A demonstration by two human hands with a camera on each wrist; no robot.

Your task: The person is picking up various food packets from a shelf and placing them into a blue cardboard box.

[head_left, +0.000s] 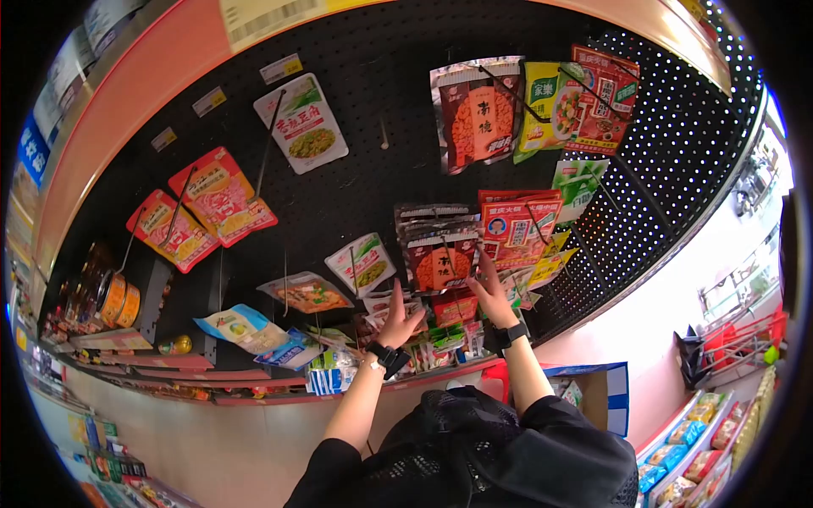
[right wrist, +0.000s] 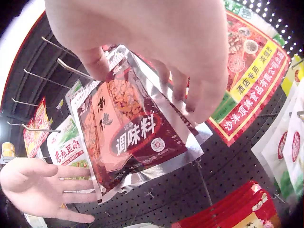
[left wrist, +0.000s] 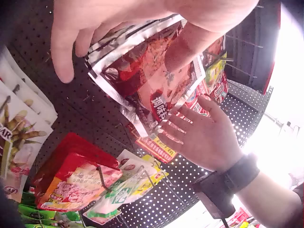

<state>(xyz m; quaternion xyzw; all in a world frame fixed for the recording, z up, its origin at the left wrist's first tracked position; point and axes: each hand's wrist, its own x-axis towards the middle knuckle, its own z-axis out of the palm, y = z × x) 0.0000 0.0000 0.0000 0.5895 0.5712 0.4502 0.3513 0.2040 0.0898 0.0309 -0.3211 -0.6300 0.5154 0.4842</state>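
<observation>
A stack of dark brown seasoning packets (head_left: 440, 264) hangs from a hook on the black pegboard, silver-edged in the wrist views. My left hand (head_left: 398, 325) is at the stack's lower left, fingers straight and thumb apart. On the other side, my right hand (head_left: 494, 303) reaches up along the right edge with extended fingers. Seen from the left wrist, the left thumb overlaps the front packet (left wrist: 142, 90), and the right palm (left wrist: 204, 135) faces the stack. In the right wrist view, the right thumb lies near the packet's top and the left fingers (right wrist: 71, 192) spread beside its left edge.
Red hotpot seasoning packets (head_left: 518, 233) hang close on the right, a white-and-green packet (head_left: 362, 264) on the left. Below are red packets (head_left: 455, 308) and several other bags. Thin metal hooks (right wrist: 71, 69) stick out from the board. A blue-and-white box (head_left: 616, 398) stands lower right.
</observation>
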